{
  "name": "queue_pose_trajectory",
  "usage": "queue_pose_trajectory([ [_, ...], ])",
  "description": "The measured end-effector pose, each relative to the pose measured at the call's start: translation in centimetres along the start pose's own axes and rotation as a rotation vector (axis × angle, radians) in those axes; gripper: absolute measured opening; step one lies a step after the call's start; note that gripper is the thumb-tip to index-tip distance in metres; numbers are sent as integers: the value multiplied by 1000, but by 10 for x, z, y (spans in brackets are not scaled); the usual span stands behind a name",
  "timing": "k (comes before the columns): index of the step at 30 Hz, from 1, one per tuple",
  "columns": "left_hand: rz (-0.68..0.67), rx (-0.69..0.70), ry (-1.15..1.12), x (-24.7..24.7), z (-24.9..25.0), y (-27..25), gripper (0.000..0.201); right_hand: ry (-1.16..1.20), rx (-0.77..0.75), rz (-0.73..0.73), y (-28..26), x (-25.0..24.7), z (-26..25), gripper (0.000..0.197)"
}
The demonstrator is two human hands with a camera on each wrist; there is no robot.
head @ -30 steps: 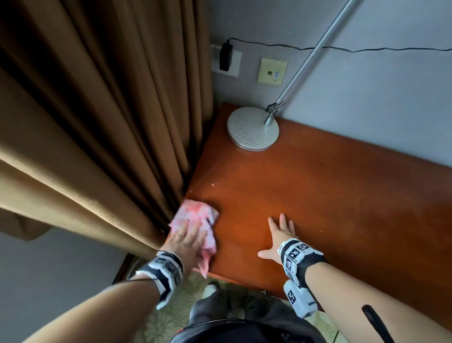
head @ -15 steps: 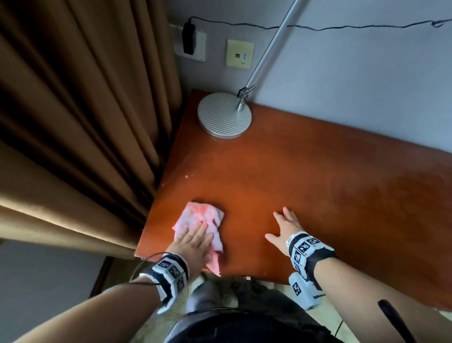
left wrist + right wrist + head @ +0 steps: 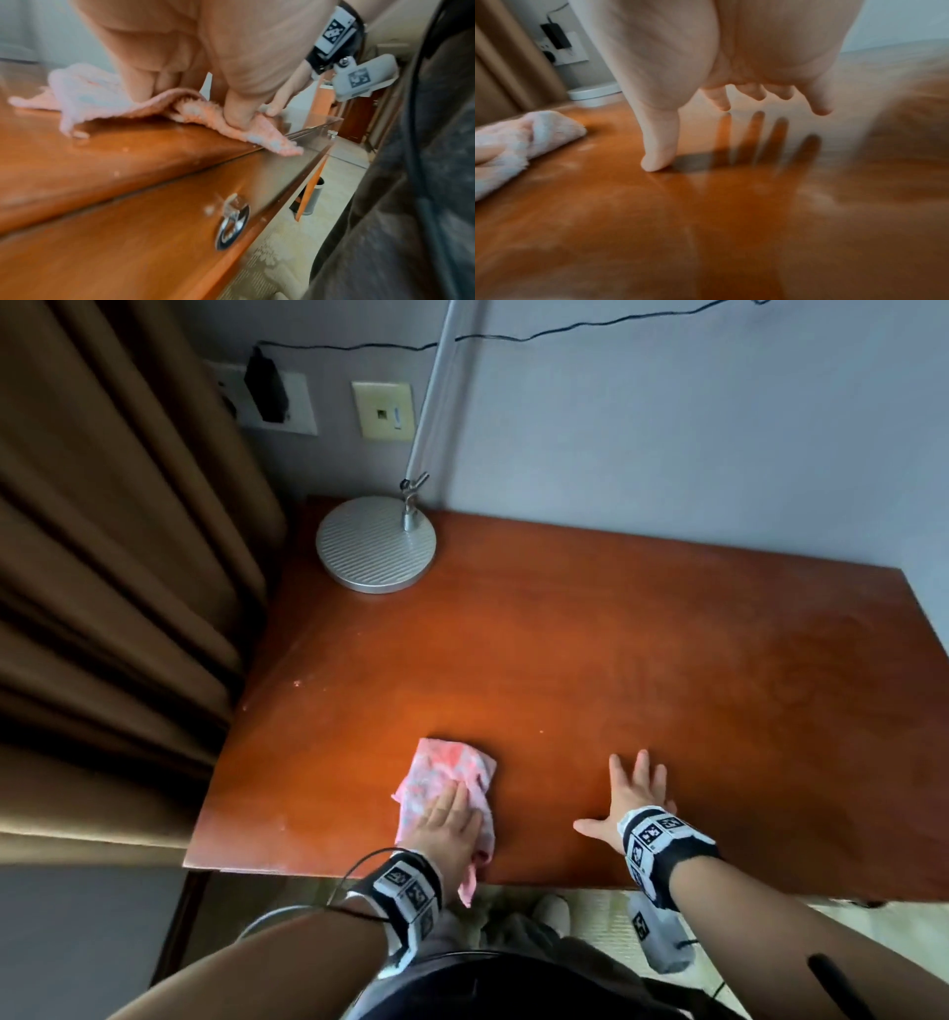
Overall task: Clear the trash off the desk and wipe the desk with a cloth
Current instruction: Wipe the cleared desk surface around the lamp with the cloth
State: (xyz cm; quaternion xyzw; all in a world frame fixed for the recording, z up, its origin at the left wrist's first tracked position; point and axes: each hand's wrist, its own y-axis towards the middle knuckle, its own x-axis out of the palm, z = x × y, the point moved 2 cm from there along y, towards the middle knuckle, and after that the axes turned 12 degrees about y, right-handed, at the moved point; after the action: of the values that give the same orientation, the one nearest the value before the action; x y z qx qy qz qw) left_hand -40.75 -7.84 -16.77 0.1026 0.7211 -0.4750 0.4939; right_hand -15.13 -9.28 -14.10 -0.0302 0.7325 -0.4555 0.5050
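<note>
- The cloth (image 3: 445, 780), pink and fluffy, now lies lower centre of the head view, well away from the brown curtain (image 3: 118, 588); a second ago it sat at the desk's left edge right against the curtain folds, so the wipe has travelled rightward along the near edge
- The left hand (image 3: 448, 829) presses flat on the cloth, fingers straight and together; in the left wrist view the thumb (image 3: 237, 110) pins the cloth's hanging corner at the desk lip, and a tail of cloth droops over the edge
- The right hand (image 3: 630, 796) sits lower right of centre with fingers spread and straight, holding nothing; in the right wrist view the thumb tip (image 3: 654, 164) touches the wood while the other fingertips appear just above their own shadows, so it reads as bracing lightly
- That hand was also further left in the frame earlier, though the camera has swung too, so how far it truly moved I cannot tell
- The desk (image 3: 642, 670) shows no trash anywhere in view; only the lamp base (image 3: 375, 544) stands at the upper left corner of the top
- Judgement: clearing looks done and wiping is under way, with the near-left strip covered; the middle, right side and the back around the lamp probably remain
- Pale specks near the left edge suggest that patch may want another pass
</note>
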Motion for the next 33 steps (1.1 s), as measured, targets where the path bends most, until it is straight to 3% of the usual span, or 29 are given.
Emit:
queue_pose_trajectory([
  [4,17,-142,-45,7,-26,-8,90,-34,20,-18,14,-19,45,126],
  [6,-58,-335,-74,14,-46,4,80,-48,-15,-31,22,-26,56,130],
  [8,-74,-559,-192,6,-50,25,88,-52,-66,-60,28,-28,60,133],
  [10,-71,-665,-241,-20,-35,57,88,-67,-107,-82,31,-27,63,133],
  [12,-21,-624,-268,-57,-9,97,74,-115,-147,-99,33,-26,67,132],
  [16,38,-263,-170,-89,51,150,78,-237,-249,-129,35,-30,83,126],
  [19,80,1,-4,-64,81,100,94,-289,-285,-122,35,-31,88,123],
  [20,109,29,42,-47,81,78,96,-294,-283,-130,36,-31,87,123],
  [22,108,5,68,-4,62,41,96,-305,-271,-146,34,-31,84,123],
  [25,47,-206,-17,16,14,16,121,-310,-268,-155,34,-32,79,123],
  [26,52,-299,-42,8,4,15,121,-310,-267,-154,34,-33,79,123],
  [29,-23,-621,-305,-17,-1,30,79,-304,-256,-160,35,-32,79,124],
  [31,33,-643,-339,-46,24,55,66,-296,-254,-161,36,-31,78,124],
  [33,99,-424,-352,-72,70,85,53,-296,-252,-154,36,-30,78,124],
])
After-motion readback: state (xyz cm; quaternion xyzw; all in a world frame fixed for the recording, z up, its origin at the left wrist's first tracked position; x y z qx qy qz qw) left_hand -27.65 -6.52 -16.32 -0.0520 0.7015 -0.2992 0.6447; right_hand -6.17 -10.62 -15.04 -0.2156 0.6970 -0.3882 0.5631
